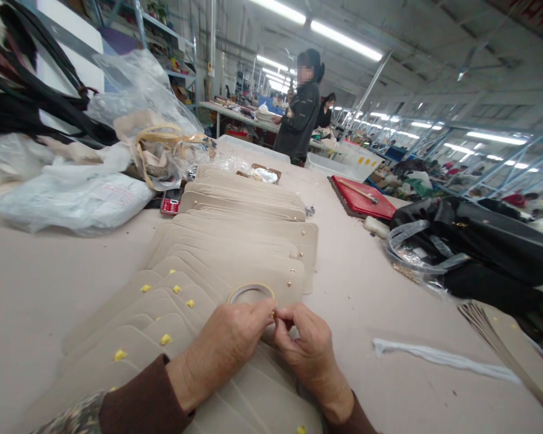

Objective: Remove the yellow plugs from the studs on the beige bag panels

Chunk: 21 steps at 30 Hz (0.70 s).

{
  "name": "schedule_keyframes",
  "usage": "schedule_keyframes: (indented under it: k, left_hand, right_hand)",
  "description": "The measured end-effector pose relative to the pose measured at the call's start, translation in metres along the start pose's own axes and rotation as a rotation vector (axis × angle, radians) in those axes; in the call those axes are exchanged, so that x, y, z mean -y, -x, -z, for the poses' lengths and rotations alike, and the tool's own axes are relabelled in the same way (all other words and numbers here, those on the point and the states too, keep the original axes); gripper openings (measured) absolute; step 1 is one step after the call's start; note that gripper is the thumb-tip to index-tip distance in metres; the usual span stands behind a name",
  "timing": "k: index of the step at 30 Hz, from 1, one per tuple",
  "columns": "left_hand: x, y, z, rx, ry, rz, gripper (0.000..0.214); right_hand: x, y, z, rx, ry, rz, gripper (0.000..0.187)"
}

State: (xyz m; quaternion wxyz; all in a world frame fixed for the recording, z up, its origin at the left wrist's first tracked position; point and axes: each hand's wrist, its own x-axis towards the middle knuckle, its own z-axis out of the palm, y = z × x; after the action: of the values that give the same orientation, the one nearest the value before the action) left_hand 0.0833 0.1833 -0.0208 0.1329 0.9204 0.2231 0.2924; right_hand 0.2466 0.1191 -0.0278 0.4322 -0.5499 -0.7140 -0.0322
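My left hand point(233, 330) is closed around the near side of a thin roll of yellow tape point(248, 286), whose ring stands up behind the fingers. My right hand point(308, 342) pinches with thumb and forefinger right against the left fingertips; what lies in that pinch is too small to make out. Under both hands spread overlapping beige panels point(131, 319) with rounded corners. Small yellow tape pieces point(165, 339) stick to several of the nearer ones. Farther panels point(235, 226) show small metal studs near their right edges.
Plastic-wrapped bundles point(79, 196) lie on the left of the table. On the right are a red board point(364, 196) with a tool on it, black bags point(479, 235), a white strip point(443, 357) and more beige panels point(520, 343). A person point(301, 114) stands beyond the table.
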Motion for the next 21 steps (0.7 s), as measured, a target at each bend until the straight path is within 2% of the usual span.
schedule_keyframes:
  k: [3,5,7,11,13,16,19,21]
  left_hand:
    - [0.001,-0.001,0.001,0.027,0.037,0.038,0.017]
    - [0.0,-0.001,0.002,0.005,0.047,0.035,0.018]
    - [-0.001,-0.002,0.001,-0.036,0.035,0.015,0.02]
    - [-0.008,-0.002,0.0,-0.137,0.016,-0.084,0.022]
    - [-0.011,-0.002,0.0,-0.145,0.015,-0.128,0.021]
    - [-0.009,-0.004,0.0,-0.054,-0.086,-0.065,0.018]
    - [-0.003,-0.009,0.001,0.165,-0.227,0.064,0.015]
    - [0.0,-0.011,0.002,0.288,-0.259,0.103,0.013]
  right_hand:
    - [0.003,0.001,0.0,-0.017,0.008,-0.032,0.017]
    - [0.008,0.001,0.0,-0.02,-0.026,-0.107,0.016]
    - [0.013,0.0,0.0,-0.009,-0.135,-0.285,0.014]
    - [0.013,-0.005,0.0,0.014,-0.488,-0.759,0.015]
    - [0.004,-0.007,0.002,0.0,-0.56,-0.884,0.017]
    - [-0.014,-0.005,0.01,0.105,-0.579,-0.996,0.021]
    - [-0.028,0.0,0.017,0.263,-0.572,-1.043,0.026]
    - [-0.031,0.002,0.019,0.324,-0.56,-1.038,0.028]
